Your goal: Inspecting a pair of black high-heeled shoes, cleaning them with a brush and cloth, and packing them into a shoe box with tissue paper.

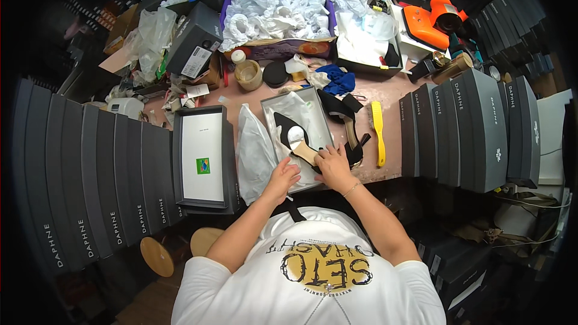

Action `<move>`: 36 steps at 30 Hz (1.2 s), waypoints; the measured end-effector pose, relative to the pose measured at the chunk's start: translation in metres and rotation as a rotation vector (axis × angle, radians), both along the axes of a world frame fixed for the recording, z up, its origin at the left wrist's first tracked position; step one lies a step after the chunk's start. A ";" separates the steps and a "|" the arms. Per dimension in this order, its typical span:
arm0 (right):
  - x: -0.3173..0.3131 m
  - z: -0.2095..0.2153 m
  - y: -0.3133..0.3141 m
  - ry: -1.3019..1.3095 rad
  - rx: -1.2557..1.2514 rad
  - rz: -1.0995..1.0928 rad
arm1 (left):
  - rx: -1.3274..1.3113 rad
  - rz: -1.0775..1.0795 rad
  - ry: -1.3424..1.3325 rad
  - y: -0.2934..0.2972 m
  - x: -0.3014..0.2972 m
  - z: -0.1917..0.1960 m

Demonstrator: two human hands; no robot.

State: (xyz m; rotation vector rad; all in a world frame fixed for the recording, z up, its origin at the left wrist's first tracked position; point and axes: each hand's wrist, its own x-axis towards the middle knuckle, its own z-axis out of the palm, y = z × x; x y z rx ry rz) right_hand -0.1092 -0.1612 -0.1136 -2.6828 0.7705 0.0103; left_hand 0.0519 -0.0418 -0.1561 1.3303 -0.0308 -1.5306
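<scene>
At centre, a matt, suede-like shoe [283, 125] and thin, creased paper [310, 108]; right of centre, a glossy plastic brush [378, 132]. Far left, smooth matt card boxes [72, 174]. Upper middle, crumpled tissue [277, 12].

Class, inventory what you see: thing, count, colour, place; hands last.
Open box: one, grey, centre
Boxed shoe: one, black, inside it
Other shoe: one, black, right
Shallow tray: one, grey, left
Thin sheet: one, white, beside tray
Brush: one, yellow, right
Jar: one, brownish, behind
Cloth: one, blue, beyond shoes
Crumpled paper: heap, white, back centre
Gadget: one, orange, back right
Shoeboxes: many, grey, both sides
Table: one, pinkish, beneath
Shirt: one, white, bottom
Left hand: one, beside boxed shoe
Right hand: one, at boxed shoe
</scene>
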 end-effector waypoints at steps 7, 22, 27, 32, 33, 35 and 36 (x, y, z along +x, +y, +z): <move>-0.027 0.062 -0.020 -0.428 0.714 -0.297 | -0.157 0.211 0.003 0.006 0.007 0.010; -0.064 0.025 0.063 -1.261 2.254 -0.656 | -0.527 0.187 0.599 -0.038 -0.006 0.123; -0.061 0.014 0.073 -1.329 2.331 -0.606 | -0.507 0.176 0.578 -0.034 -0.005 0.126; -0.049 0.016 0.078 -1.314 2.351 -0.617 | -0.491 0.195 0.538 -0.026 0.003 0.126; -0.048 0.016 0.081 -1.325 2.357 -0.605 | -0.491 0.195 0.532 -0.023 0.003 0.127; -0.044 0.017 0.081 -1.328 2.374 -0.560 | -0.494 0.203 0.500 -0.021 0.003 0.132; -0.044 0.017 0.082 -1.343 2.381 -0.546 | -0.504 0.176 0.501 -0.019 0.003 0.130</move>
